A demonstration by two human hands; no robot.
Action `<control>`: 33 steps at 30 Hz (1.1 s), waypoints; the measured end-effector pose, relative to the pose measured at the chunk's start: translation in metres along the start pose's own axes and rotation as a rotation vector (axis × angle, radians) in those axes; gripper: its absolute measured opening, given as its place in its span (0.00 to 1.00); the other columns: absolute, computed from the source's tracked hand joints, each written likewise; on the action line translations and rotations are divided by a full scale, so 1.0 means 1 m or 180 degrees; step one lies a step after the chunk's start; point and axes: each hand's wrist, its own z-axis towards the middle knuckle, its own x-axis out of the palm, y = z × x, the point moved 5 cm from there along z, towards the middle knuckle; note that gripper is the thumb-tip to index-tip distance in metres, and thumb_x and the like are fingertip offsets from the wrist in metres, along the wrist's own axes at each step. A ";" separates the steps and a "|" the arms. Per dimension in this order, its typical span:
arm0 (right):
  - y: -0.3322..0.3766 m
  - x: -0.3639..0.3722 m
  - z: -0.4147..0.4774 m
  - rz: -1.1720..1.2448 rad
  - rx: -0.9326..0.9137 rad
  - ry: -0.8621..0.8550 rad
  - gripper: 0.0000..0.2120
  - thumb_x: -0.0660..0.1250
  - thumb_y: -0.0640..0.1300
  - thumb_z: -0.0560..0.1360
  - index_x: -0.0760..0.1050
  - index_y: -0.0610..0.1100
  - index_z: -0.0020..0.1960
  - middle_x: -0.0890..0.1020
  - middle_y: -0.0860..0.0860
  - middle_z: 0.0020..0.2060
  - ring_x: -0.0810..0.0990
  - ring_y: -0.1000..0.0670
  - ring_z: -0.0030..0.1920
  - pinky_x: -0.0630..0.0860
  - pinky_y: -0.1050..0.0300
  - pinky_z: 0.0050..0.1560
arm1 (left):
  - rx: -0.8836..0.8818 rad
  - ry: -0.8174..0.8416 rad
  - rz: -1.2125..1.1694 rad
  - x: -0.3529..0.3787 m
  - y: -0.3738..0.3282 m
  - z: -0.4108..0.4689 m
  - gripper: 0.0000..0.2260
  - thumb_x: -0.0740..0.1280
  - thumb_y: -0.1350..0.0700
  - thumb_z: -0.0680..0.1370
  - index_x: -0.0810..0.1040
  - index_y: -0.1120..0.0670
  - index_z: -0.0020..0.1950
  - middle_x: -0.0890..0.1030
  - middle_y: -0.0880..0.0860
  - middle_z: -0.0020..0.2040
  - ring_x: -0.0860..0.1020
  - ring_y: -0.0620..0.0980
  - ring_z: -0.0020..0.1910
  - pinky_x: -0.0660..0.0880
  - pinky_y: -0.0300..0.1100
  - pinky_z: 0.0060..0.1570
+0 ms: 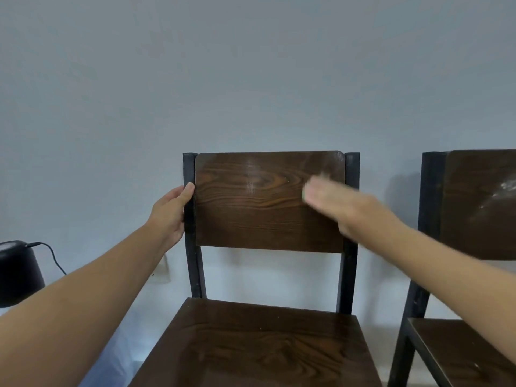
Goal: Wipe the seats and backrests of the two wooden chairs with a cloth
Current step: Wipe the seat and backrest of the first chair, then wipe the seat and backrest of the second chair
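1. The landmark is the backrest of the near chair, a dark wood panel set between two black posts and facing the camera squarely, with a plain wall behind it.
2. The left hand is closed around the black post on the backrest's left edge, thumb in front and fingers wrapped behind. This looks like a bracing hold, so the chair does not rock or slide while the panel is rubbed.
3. The right hand lies against the right part of the backrest, below its upper right corner, and is smeared with motion. Whether its fingers are flat or curled I cannot tell.
4. A pale greenish sliver at the fingertips may be the cloth; most of it would be hidden under the palm, pressed to the wood.
5. Below the backrest, the seat carries a streaky sheen; whether it has been wiped I cannot judge.
6. To the right of the backrest stands the second chair, whose own back panel shows whitish smudges, so it probably still needs wiping.
7. Low and to the left of the backrest sits a black device with a cable, clear of the work.
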 end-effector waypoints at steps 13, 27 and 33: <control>-0.017 0.009 -0.010 -0.0073 0.0269 -0.0152 0.33 0.63 0.19 0.69 0.74 0.37 0.72 0.76 0.40 0.72 0.73 0.41 0.74 0.68 0.45 0.76 | 0.0063 -0.0131 0.0156 0.002 -0.001 -0.006 0.12 0.70 0.49 0.81 0.84 0.52 0.62 0.86 0.48 0.52 0.82 0.51 0.52 0.79 0.52 0.60; 0.039 -0.031 -0.207 0.1297 0.1955 0.1420 0.29 0.65 0.25 0.77 0.77 0.52 0.70 0.78 0.56 0.69 0.76 0.55 0.70 0.61 0.74 0.71 | 0.1576 -0.0419 0.1992 0.114 0.018 -0.168 0.16 0.71 0.63 0.77 0.75 0.51 0.62 0.73 0.53 0.55 0.75 0.47 0.47 0.78 0.42 0.52; 0.020 0.003 -0.259 0.1282 0.2365 0.1799 0.30 0.60 0.28 0.78 0.74 0.52 0.73 0.77 0.53 0.72 0.75 0.51 0.72 0.66 0.63 0.76 | 0.0605 0.2537 0.2699 0.247 0.140 -0.257 0.09 0.67 0.59 0.80 0.81 0.47 0.57 0.82 0.49 0.51 0.80 0.44 0.40 0.75 0.32 0.39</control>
